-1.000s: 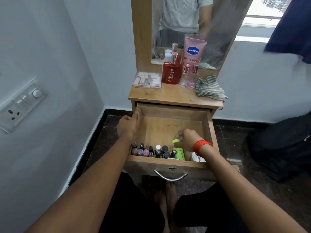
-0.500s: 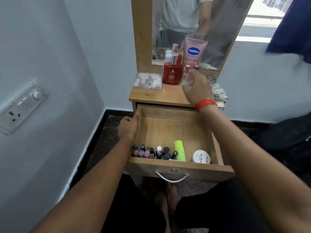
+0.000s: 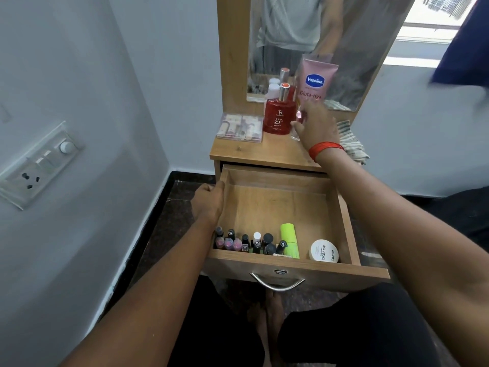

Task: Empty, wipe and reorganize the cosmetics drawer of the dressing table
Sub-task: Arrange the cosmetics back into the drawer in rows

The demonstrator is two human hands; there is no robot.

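The wooden drawer (image 3: 291,202) of the dressing table is pulled out. Along its front wall stand several nail polish bottles (image 3: 238,241), with a green tube (image 3: 289,239) and a white nail polish remover jar (image 3: 324,251) to their right. My left hand (image 3: 209,202) grips the drawer's left wall. On the tabletop, my right hand (image 3: 317,125) closes round a small clear perfume bottle with a pink cap (image 3: 297,128), next to a red perfume bottle (image 3: 277,117). A pink Vaseline tube (image 3: 316,80) leans on the mirror behind.
A clear case of small cosmetics (image 3: 239,127) lies at the tabletop's left, and a striped cloth (image 3: 352,143) at its right. A switchboard (image 3: 39,165) is on the left wall. A dark bag (image 3: 463,213) sits on the floor to the right.
My right hand left the green tube in the drawer, rose to the tabletop and reached the small perfume bottle. My left hand stayed on the drawer's left wall.
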